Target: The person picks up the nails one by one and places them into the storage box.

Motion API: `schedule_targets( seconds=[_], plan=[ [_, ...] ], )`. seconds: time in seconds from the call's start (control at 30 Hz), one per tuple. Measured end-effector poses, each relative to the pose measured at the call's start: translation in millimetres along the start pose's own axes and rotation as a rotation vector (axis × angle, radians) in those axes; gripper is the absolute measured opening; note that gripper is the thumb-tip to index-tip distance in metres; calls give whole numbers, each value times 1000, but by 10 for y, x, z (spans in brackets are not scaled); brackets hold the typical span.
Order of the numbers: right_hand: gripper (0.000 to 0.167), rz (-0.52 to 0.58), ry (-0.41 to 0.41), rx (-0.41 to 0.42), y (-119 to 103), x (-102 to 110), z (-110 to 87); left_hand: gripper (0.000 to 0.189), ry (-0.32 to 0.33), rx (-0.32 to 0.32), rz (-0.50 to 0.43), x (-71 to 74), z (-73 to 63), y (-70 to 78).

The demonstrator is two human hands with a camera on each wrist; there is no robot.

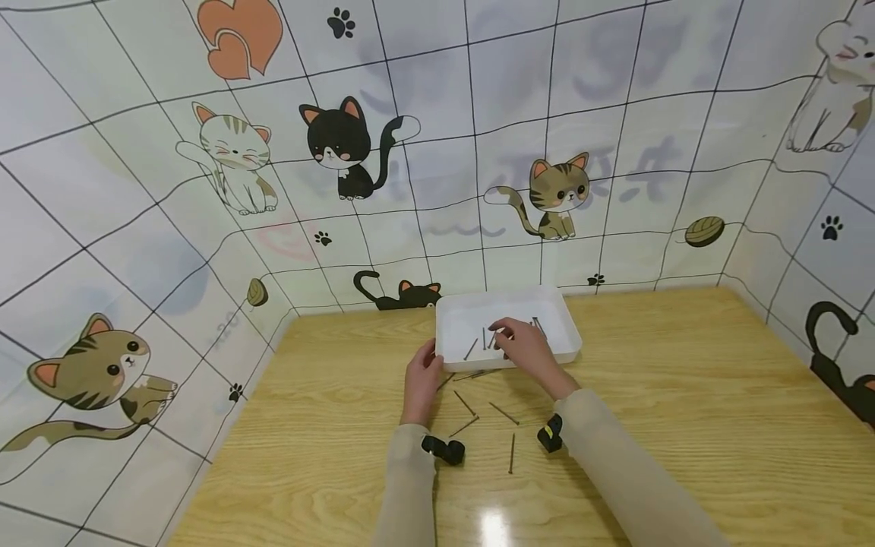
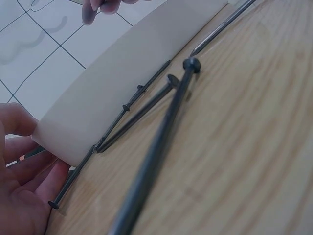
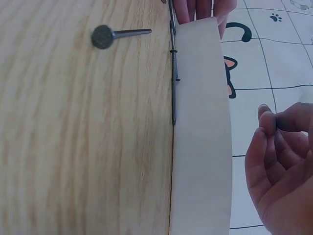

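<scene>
A shallow white tray (image 1: 447, 363) stands at the back of the wooden table. My left hand (image 1: 422, 380) grips its near left corner; in the left wrist view the fingers (image 2: 29, 166) bend around that corner. Over the tray is my right hand (image 1: 526, 347), with thumb and forefinger brought together. A thin dark nail (image 1: 492, 339) shows at those fingertips, though the wrist views barely reveal it. Other nails (image 1: 471, 349) lie inside the tray. Several more nails (image 1: 504, 413) are scattered on the table in front, some along the tray's near wall (image 2: 112, 83).
The wooden table (image 1: 328, 433) meets cloth walls (image 1: 437, 175) printed with cats and a grid, at the back and both sides. A loose nail (image 1: 512, 453) lies between the forearms. Each wrist carries a small black camera (image 1: 444, 450).
</scene>
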State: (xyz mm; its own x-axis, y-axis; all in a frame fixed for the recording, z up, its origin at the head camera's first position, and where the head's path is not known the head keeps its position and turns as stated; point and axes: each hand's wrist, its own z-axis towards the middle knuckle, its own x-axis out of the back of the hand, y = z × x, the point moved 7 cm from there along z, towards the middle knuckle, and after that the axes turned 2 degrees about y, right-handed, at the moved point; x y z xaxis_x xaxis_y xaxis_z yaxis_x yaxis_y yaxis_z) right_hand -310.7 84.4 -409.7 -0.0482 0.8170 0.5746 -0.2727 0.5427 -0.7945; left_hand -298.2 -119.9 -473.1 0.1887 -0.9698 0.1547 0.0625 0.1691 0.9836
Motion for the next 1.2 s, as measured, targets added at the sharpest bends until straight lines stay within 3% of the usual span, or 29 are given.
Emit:
schedule_targets(
  seconds=[0.17,0.5,0.83,0.97,1.2],
  plan=[
    [26,-8,-11,8,8,9,-103,42,-7,-1,7,2,-2,-1],
    [27,-134,-169,-20,97,-120,-372,43,9,25,33,26,-5,-53],
    [33,-164,-307,-22,157,-149,-543,43,-6,14,-2,-30,14,-16],
    [36,-198,-351,-45,159,-145,-600,43,-2,9,3,-34,13,-14],
    [39,-201,-404,-159,136,-113,-716,42,9,28,23,-5,17,-47]
  ],
)
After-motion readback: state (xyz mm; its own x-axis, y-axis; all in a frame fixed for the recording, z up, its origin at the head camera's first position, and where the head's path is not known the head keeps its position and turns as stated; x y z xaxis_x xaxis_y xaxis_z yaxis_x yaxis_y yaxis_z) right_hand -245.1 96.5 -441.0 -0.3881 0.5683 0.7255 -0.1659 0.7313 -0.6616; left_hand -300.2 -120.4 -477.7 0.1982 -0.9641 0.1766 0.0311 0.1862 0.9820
